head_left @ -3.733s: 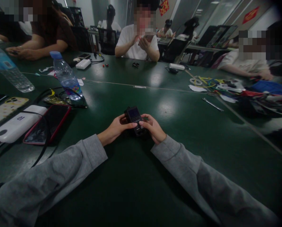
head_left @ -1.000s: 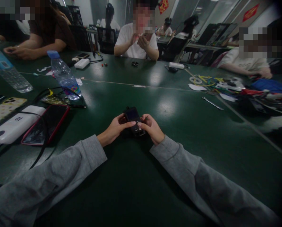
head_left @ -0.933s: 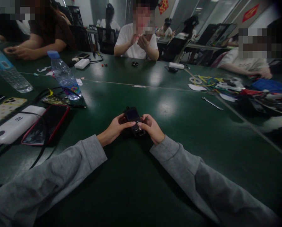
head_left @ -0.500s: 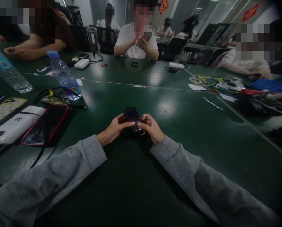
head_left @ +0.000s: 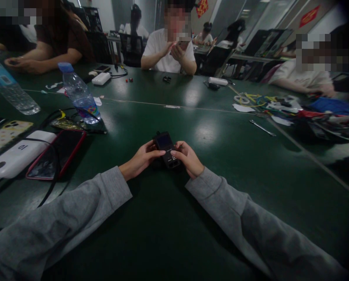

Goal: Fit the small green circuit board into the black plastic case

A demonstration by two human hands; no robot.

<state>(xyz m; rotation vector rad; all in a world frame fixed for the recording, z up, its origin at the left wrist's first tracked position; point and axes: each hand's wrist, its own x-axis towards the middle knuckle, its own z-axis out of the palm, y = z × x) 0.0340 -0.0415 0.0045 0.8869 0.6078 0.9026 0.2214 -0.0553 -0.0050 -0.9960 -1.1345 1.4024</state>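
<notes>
A small black handheld device (head_left: pixel 164 141) with a dark screen and a few light markings sits between my hands, just over the green table (head_left: pixel 151 218). Its exact kind I cannot make out. My left hand (head_left: pixel 139 159) grips its left side, thumb lying across the front below the screen. On the opposite side my right hand (head_left: pixel 188 158) is closed on it, thumb on the front near the light markings. The fingers behind the device are mostly hidden.
To the left are a red-edged phone (head_left: pixel 57 154), a white power bank (head_left: pixel 22 152), cables and two water bottles, one blue-capped (head_left: pixel 80 95). A wrench (head_left: pixel 262 128) and a pile of cables (head_left: pixel 309 113) lie to the right. A person in white (head_left: pixel 168 50) sits opposite.
Both thumbs have shifted very slightly on the device, and the device's tilt looks a little different. Otherwise my hands stay in the same place.
</notes>
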